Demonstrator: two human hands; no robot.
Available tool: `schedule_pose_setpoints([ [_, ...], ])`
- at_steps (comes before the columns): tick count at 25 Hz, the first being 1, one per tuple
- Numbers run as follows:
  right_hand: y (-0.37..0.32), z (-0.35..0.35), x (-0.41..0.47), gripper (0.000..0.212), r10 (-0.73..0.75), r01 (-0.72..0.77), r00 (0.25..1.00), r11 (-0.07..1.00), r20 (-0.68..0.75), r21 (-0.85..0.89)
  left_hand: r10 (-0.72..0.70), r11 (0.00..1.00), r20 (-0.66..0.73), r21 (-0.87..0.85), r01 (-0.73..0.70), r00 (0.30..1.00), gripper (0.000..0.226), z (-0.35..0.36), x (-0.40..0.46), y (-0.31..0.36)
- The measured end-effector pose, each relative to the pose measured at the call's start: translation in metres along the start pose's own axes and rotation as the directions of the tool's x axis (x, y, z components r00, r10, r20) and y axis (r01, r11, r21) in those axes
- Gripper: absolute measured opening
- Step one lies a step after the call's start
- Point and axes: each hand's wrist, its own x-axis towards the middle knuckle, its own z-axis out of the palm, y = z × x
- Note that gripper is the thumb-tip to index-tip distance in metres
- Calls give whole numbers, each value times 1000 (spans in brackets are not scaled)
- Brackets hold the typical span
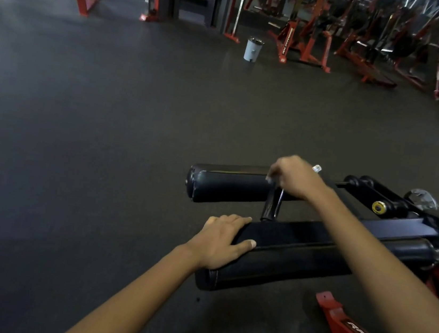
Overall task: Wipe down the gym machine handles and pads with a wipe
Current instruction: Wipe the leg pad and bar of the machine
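Left hand (221,239) lies flat, fingers straight; right hand (293,177) curled, gripping.

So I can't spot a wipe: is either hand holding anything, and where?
No wipe shows. The right hand grips the top of a thin metal rod by the far pad. The left hand rests open on the near pad.

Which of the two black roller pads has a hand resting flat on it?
The nearer pad: the left hand lies flat on its end. The farther pad has only the right hand above it, curled round something small.
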Motion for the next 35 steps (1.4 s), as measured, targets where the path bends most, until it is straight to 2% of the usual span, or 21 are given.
schedule_pose_setpoints([
  [2, 12, -3, 21, 20, 48, -68, 994, 978, -103, -195, -2, 1000, 3, -7, 2, 1000, 59, 0, -1, 0],
  [6, 5, 15, 38, 26, -11, 59, 995, 866, 99, -497, -10, 1000, -13, 13, 10, 1000, 59, 3, 0, 0],
  [12, -42, 27, 32, 34, -23, 207, 946, 809, 323, -550, -3, 1000, -26, 19, 3, 1000, 64, 6, 1, -4],
  [15, -69, 39, 10, 29, -50, 332, 854, 819, 518, -468, 0, 1000, -38, 26, 1, 999, 57, 5, 1, -2],
  [17, -74, 37, 1, 26, -39, 315, 796, 879, 604, -359, -1, 1000, -38, 20, 2, 999, 56, 5, 1, -1],
  [18, -69, 33, 6, 24, -43, 278, 810, 906, 585, -318, -3, 1000, -37, 26, 4, 999, 57, 5, 1, -1],
  [19, -62, 26, 13, 22, -55, 247, 855, 918, 516, -309, -4, 999, -35, 33, 5, 999, 58, 5, 1, -1],
  [21, -37, 14, 30, 24, -92, 209, 953, 888, 288, -408, -4, 999, -34, 33, 5, 999, 59, 5, 2, -2],
  [22, -21, 14, 37, 26, -110, 196, 974, 856, 200, -479, -4, 1000, -33, 30, 5, 999, 59, 5, 1, -2],
  [25, 5, 24, 42, 26, -92, 166, 984, 801, 155, -576, 1, 1000, -27, 21, 0, 1000, 59, 4, 0, -2],
  [30, -29, 39, 10, 22, -131, 271, 931, 873, 341, -406, 5, 1000, -35, 20, -5, 999, 59, 4, 1, -2],
  [33, -35, 39, -25, 24, -222, 283, 907, 950, 357, -129, 5, 1000, -32, 17, -4, 999, 58, 3, 0, -1],
  [35, -24, 33, -40, 32, -236, 202, 935, 968, 264, 148, 6, 1000, -33, 22, -5, 999, 57, 3, 0, -1],
])
